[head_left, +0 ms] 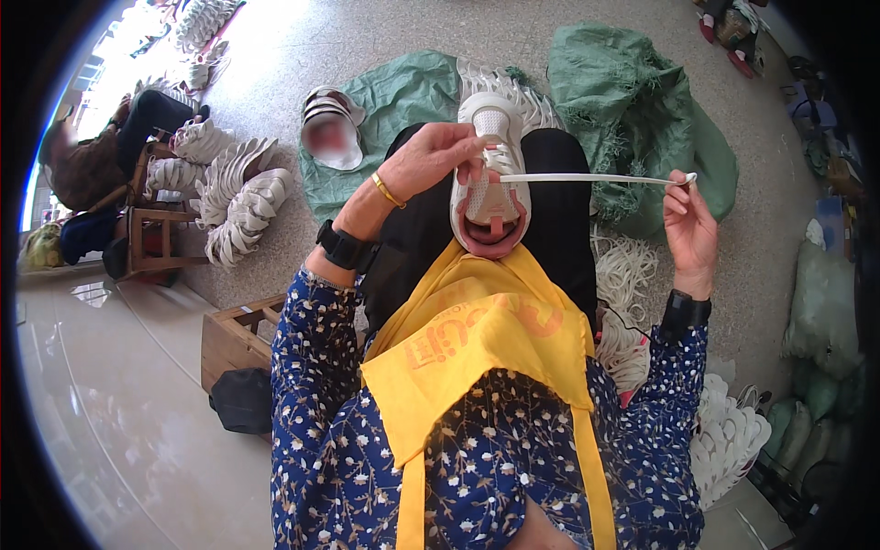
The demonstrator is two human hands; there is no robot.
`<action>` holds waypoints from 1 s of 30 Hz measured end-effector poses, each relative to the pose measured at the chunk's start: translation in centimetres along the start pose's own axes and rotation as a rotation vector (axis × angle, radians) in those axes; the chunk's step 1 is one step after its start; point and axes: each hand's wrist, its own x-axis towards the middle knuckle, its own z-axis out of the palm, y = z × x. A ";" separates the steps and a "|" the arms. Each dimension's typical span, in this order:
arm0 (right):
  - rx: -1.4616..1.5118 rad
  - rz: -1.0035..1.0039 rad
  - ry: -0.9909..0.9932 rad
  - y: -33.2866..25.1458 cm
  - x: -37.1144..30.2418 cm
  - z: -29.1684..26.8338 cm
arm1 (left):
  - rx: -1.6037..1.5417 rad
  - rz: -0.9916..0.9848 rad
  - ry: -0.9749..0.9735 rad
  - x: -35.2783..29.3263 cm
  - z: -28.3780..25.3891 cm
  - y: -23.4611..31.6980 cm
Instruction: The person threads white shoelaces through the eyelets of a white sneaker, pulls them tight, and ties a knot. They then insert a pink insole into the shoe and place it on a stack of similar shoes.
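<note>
On my lap, between my knees, rests a white sneaker [498, 119] with a pink collar, its opening toward me. A white shoelace [587, 178] runs taut from its eyelets out to the right. At the lace's far end my right hand [689, 215] pinches it between thumb and fingers, raised beside my right knee. Over the left side of the sneaker's lacing lies my left hand [438, 158], fingers bent and pressed at the eyelets. What its fingertips grip there is hidden.
Green woven sacks [632, 119] lie on the floor ahead. Bundles of white laces [628, 275] sit by my right leg. Rows of white shoe parts [243, 197] stand at left near a wooden stool [156, 240] and another seated person [92, 165]. A wooden box-like stool [234, 344] is at my left.
</note>
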 end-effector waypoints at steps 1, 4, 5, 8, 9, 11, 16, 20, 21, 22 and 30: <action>0.005 -0.002 0.013 0.0 0.0 0.0 | 0.022 0.004 0.029 0.0 0.1 -0.4; 0.051 -0.038 -0.010 -0.9 0.2 -1.0 | 0.186 -0.004 0.127 -0.1 0.7 -1.3; 0.066 -0.054 -0.007 -1.3 0.1 -1.3 | 0.306 -0.022 0.167 -0.2 0.9 -1.3; 0.117 -0.106 0.022 -3.0 -0.1 -2.0 | 0.611 0.203 0.333 -0.4 2.0 -2.1; 0.135 -0.123 0.018 -3.5 -0.2 -2.4 | 0.702 0.325 0.395 -0.5 2.5 -2.5; 0.165 -0.167 0.014 -5.5 -0.8 -4.2 | 0.707 0.285 0.424 -0.4 2.9 -2.7; 0.021 -0.300 0.156 -10.2 -3.2 -7.4 | 0.648 0.341 0.523 0.0 3.3 -2.4; -0.260 -0.243 0.302 -8.5 -3.3 -8.6 | 0.750 0.444 0.439 1.0 2.5 -2.4; -0.340 -0.229 0.347 -7.8 -3.2 -8.9 | 0.778 0.468 0.427 1.1 2.4 -2.5; -0.420 -0.216 0.393 -7.0 -3.1 -9.2 | 0.807 0.491 0.414 1.1 2.3 -2.6; -1.288 0.018 0.487 1.3 -1.5 -9.1 | 0.925 0.517 0.209 -0.4 2.6 0.6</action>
